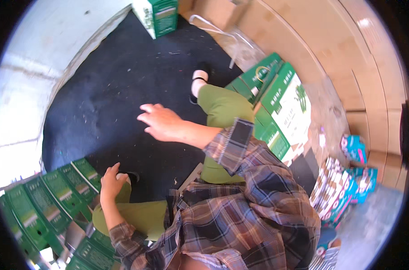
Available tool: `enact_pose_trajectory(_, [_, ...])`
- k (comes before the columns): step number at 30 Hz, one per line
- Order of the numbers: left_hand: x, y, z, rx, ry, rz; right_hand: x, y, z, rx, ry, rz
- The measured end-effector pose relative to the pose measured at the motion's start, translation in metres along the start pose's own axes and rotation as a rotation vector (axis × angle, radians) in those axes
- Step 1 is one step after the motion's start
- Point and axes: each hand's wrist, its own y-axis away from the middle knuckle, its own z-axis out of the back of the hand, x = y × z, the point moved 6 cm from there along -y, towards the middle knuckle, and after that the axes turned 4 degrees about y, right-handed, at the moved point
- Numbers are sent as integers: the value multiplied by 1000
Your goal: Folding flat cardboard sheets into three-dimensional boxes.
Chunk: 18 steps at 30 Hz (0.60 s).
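Note:
My left hand hangs over my left knee, fingers a little apart and nothing in them. Beside it, on the left, stands a row of green boxes packed close together. My right hand reaches out over the black mat; its fingers are loosely spread and hold nothing. To the right of my right leg lie flat green-and-white cartons, partly hidden by my knee and sleeve. A green-and-white box stands upright at the mat's far edge.
Large brown cardboard boxes line the right side. A white bent strap or tube lies near the far cartons. Blue packages and a white stack sit at the lower right. A pale wall borders the mat's left.

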Motion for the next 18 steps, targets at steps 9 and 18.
enact_pose_trajectory(9, [5, -45, -23, 111, 34, -4, 17, 23, 41, -290, -199, 156])
enact_pose_trajectory(18, [-20, -81, -50, 277, 112, -23, -81, 156, 165, -968, -234, -47])
